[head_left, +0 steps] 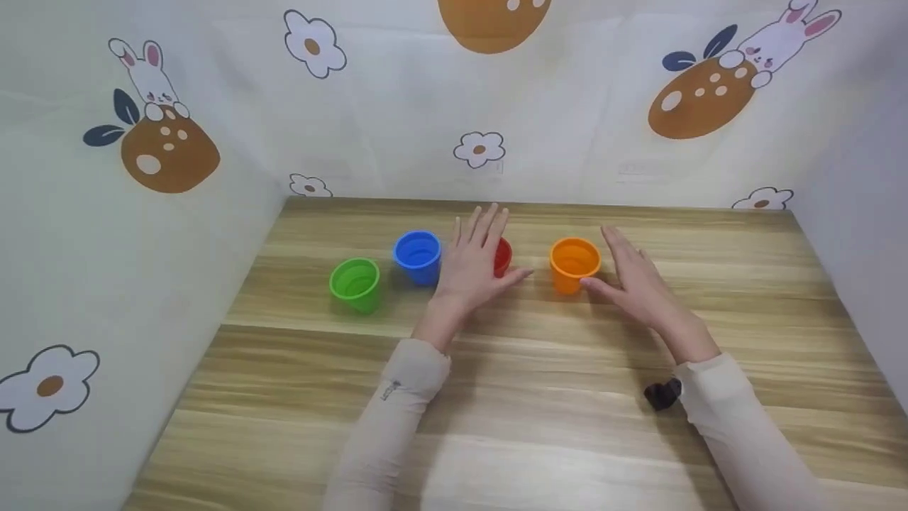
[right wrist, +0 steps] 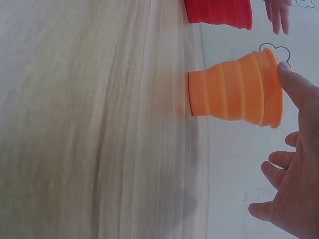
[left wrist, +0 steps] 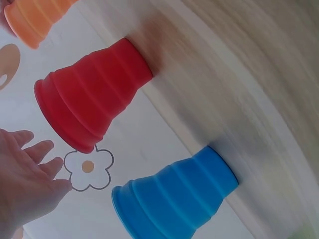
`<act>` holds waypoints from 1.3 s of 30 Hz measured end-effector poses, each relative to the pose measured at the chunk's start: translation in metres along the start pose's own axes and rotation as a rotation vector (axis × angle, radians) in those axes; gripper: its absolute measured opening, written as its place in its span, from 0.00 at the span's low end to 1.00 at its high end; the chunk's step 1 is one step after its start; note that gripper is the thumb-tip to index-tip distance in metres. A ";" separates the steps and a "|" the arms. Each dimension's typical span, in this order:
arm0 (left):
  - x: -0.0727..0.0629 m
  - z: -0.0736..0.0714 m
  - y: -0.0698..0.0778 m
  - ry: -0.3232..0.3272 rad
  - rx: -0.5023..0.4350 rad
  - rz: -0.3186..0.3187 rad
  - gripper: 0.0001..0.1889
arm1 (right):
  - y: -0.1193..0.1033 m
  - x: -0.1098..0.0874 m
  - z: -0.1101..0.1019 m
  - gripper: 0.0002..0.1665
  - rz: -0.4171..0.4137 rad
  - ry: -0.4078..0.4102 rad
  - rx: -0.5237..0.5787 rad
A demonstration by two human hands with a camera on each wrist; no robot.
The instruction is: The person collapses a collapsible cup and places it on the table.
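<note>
Upright on the wooden table stand a green cup (head_left: pixel 356 285), a blue cup (head_left: pixel 418 257), a red cup (head_left: pixel 503 257) and an orange cup (head_left: pixel 574 264), all with ribbed, tapering sides. My left hand (head_left: pixel 474 268) hovers with spread fingers between the blue and red cups, hiding much of the red one in the head view. In the left wrist view its fingers are apart from the red cup (left wrist: pixel 92 94). My right hand (head_left: pixel 638 287) is beside the orange cup, thumb tip at its rim and fingers extended; the right wrist view shows the thumb (right wrist: pixel 294 84) at that rim.
A small black object (head_left: pixel 663 394) lies on the table (head_left: pixel 539 426) by the right sleeve. Walls covered in a rabbit-and-flower print (head_left: pixel 397 106) enclose the table at the back and left. A plain pale wall (head_left: pixel 865 213) stands at the right.
</note>
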State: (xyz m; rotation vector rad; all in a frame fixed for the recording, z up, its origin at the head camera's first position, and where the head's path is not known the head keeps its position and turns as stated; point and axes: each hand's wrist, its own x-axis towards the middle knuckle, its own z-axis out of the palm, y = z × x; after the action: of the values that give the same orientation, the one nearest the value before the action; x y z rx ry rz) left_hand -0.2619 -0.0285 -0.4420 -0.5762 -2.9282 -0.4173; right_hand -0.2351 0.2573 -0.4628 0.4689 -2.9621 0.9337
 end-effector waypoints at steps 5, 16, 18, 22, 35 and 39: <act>0.002 0.000 0.007 -0.005 -0.032 0.031 0.51 | -0.002 0.002 0.003 0.56 0.005 -0.002 0.027; 0.002 0.004 0.029 0.013 -0.140 0.078 0.48 | 0.000 0.002 0.009 0.52 0.033 -0.001 0.140; 0.003 0.006 0.033 0.010 -0.177 0.086 0.46 | 0.001 0.002 0.010 0.51 0.040 0.002 0.176; 0.003 0.010 0.042 0.001 -0.263 0.095 0.43 | -0.001 0.001 0.011 0.48 0.047 0.014 0.249; 0.005 0.024 0.065 -0.056 -0.550 0.003 0.42 | -0.003 0.002 0.012 0.43 0.020 0.034 0.347; 0.006 0.029 0.069 -0.059 -0.555 -0.019 0.43 | -0.001 0.002 0.012 0.42 0.014 0.034 0.396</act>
State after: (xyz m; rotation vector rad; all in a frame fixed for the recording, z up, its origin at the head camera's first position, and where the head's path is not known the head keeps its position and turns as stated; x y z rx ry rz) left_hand -0.2432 0.0432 -0.4518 -0.6238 -2.8577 -1.2516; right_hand -0.2352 0.2491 -0.4721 0.4273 -2.7500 1.5212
